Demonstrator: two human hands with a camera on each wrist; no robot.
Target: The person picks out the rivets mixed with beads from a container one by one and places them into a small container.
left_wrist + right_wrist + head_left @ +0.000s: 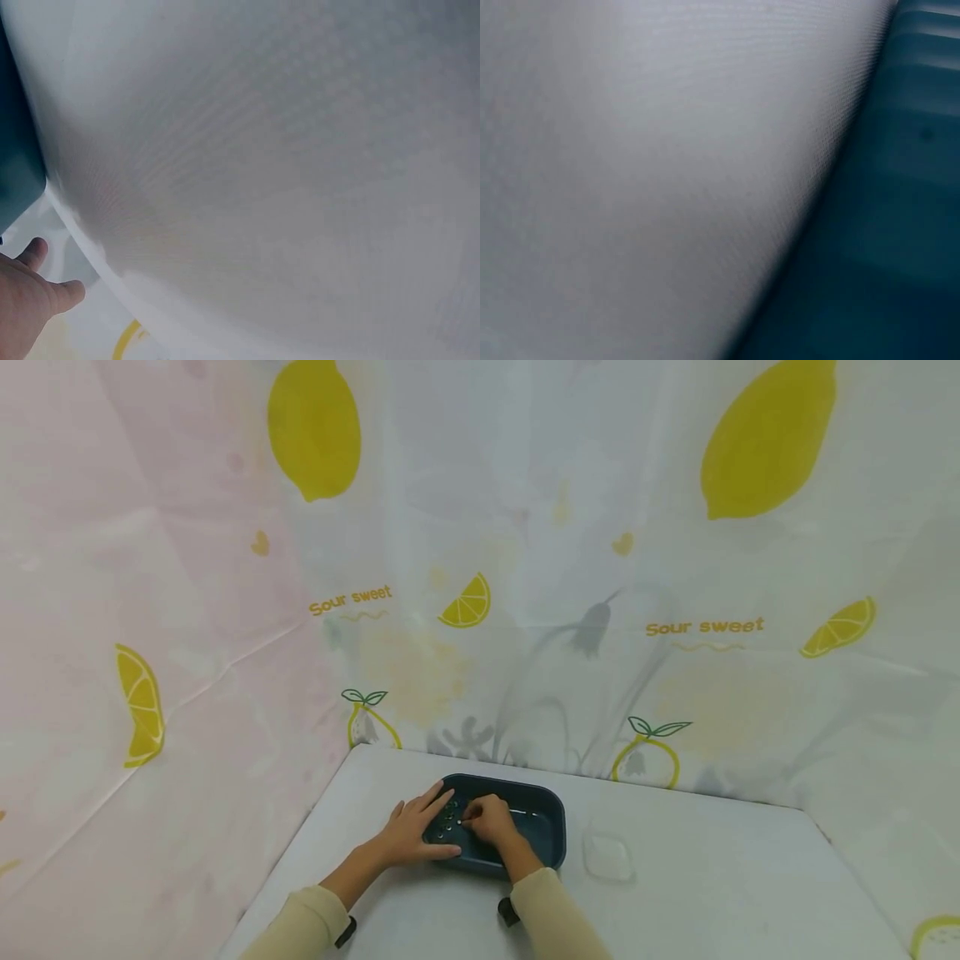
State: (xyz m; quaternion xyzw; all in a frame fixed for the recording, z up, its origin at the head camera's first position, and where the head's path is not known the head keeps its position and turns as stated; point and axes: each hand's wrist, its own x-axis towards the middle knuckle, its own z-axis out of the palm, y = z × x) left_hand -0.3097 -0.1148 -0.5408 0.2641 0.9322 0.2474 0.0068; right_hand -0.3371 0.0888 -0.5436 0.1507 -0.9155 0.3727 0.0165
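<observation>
A dark blue rectangular tray (561, 827) lies on the white table. My left hand (411, 833) spreads over its left end, fingers straight toward the far rim and thumb along the near side. Inside the tray, my right hand (491, 820) pinches a tiny white-tipped piece (460, 822) between thumb and fingertips; what it is I cannot tell. Several small round pieces with pale centres (441, 836) lie in the tray's left part, between the hands. The left wrist view catches the tray's side and two fingertips (69, 295). In the right wrist view only the tray's outer wall (870, 225) and the table show.
A clear, squarish shallow piece (608, 857) lies on the table just right of the tray. Lemon-printed sheets (555, 568) hang behind and along both sides of the white tabletop (720, 868). Dark bands with small units sit at both wrists.
</observation>
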